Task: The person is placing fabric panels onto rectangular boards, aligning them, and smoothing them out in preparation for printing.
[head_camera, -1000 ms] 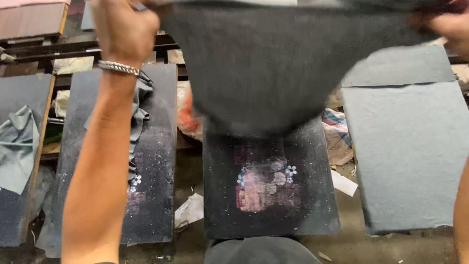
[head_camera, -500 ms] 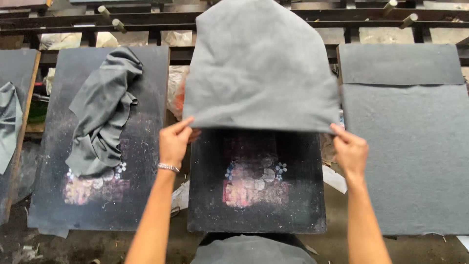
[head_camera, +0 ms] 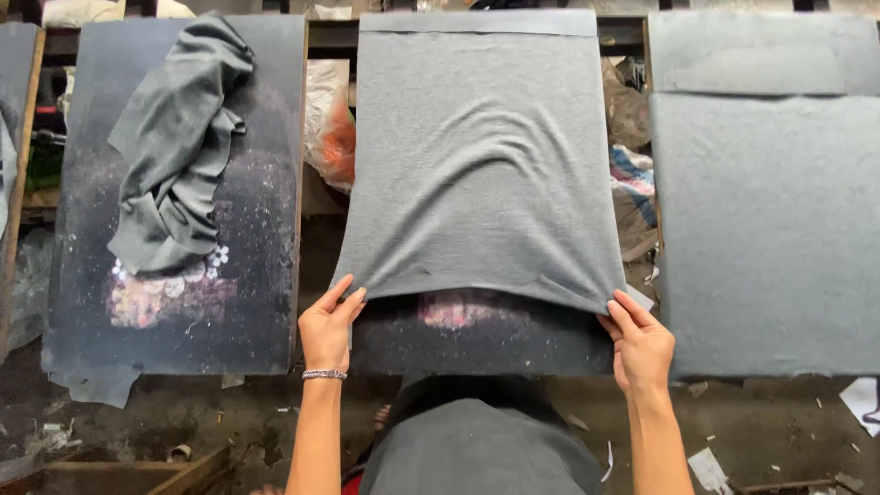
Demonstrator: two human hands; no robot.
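A grey piece of fabric [head_camera: 481, 156] lies spread over the middle dark printing board [head_camera: 477, 344], covering most of it. My left hand [head_camera: 328, 325] pinches the fabric's near left corner. My right hand [head_camera: 640, 341] pinches its near right corner. The near edge of the cloth is lifted slightly, and a pink flower print stain [head_camera: 451, 309] shows on the bare strip of board beneath it. A metal bracelet [head_camera: 324, 374] sits on my left wrist.
On the left board [head_camera: 266, 302] lies a crumpled grey cloth [head_camera: 174, 147] above a faded flower stain. The right board [head_camera: 765, 229] is covered flat with grey fabric. Plastic bags and rags [head_camera: 325, 119] fill the gaps between boards. Scraps litter the floor [head_camera: 779, 440].
The grey fabric came down from being held up in the air and now lies flat over the middle board. My hands pulled toward me, drawing its near edge down.
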